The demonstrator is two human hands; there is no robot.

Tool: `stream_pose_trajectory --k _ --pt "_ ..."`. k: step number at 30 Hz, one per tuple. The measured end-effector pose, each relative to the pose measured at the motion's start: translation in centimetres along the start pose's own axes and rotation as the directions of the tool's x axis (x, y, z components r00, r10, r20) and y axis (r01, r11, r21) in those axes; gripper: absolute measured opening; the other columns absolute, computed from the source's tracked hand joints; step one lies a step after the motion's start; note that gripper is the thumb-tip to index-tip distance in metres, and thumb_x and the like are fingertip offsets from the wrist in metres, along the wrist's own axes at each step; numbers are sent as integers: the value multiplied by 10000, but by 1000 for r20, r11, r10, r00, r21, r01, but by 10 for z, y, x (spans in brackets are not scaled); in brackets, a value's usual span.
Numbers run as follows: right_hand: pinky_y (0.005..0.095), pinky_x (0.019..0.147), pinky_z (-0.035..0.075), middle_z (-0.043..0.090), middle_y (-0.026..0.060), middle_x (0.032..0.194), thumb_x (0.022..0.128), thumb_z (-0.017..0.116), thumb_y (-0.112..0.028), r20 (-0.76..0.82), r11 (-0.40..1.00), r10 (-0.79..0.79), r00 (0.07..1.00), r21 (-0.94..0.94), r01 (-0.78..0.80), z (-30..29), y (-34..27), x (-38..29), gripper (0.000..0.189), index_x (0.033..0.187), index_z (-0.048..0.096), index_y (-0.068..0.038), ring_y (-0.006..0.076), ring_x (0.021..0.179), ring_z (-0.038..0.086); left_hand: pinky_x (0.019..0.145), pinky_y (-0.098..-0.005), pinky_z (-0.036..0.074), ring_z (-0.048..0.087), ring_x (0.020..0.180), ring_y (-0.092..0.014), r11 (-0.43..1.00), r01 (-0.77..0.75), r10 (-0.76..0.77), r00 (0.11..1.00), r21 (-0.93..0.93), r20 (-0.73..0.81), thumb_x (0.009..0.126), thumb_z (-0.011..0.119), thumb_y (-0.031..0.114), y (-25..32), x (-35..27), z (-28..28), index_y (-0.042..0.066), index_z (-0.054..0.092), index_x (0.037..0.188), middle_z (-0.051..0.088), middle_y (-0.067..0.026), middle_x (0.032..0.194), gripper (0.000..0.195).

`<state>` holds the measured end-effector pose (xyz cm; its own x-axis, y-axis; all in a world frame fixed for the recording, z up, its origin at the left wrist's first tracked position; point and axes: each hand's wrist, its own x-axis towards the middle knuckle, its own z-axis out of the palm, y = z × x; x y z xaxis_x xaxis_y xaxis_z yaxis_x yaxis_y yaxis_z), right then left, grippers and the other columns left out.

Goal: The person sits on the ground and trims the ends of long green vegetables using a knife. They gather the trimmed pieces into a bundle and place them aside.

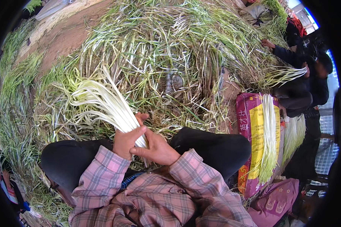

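A bunch of long, pale vegetable stalks, probably blanched garlic chives (110, 106), is held over my lap, its yellowish leaf ends fanning out to the upper left. My left hand (128, 139) wraps around the lower part of the bunch. From the other side, my right hand (159, 146) also grips the stalks, its thumb lying across towards my left hand. The lower stalk ends are mostly hidden by my hands. Beyond them spreads a thick heap of loose green and white stalks (147, 59).
To the right a purple and yellow printed sack (243, 113) bears a neat bundle of pale stalks (268, 136). A second bundle (294, 136) lies beside it. Further right sits another person (318, 82) holding stalks. A mauve cloth item (278, 198) lies nearer me. Bare soil (65, 37) shows at upper left.
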<state>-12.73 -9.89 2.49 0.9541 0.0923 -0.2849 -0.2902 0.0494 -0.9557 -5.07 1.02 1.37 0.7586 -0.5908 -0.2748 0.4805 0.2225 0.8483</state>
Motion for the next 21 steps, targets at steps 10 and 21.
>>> stream_pose_trajectory --k 10,21 --pt "269 832 394 518 60 1043 738 625 -66 75 988 -82 994 136 72 9 -14 -12 541 1208 366 4 124 972 472 875 -462 403 470 1096 -235 800 89 39 979 -593 199 760 564 510 13 -6 -10 91 295 1309 497 -91 1178 741" --pt "417 607 449 563 224 752 732 610 -165 154 956 -35 987 -284 78 33 -55 -38 446 1081 378 -12 382 706 576 732 -282 475 533 817 -125 454 -40 363 921 -890 143 873 500 267 85 -11 -47 103 286 1319 519 -33 1055 521"
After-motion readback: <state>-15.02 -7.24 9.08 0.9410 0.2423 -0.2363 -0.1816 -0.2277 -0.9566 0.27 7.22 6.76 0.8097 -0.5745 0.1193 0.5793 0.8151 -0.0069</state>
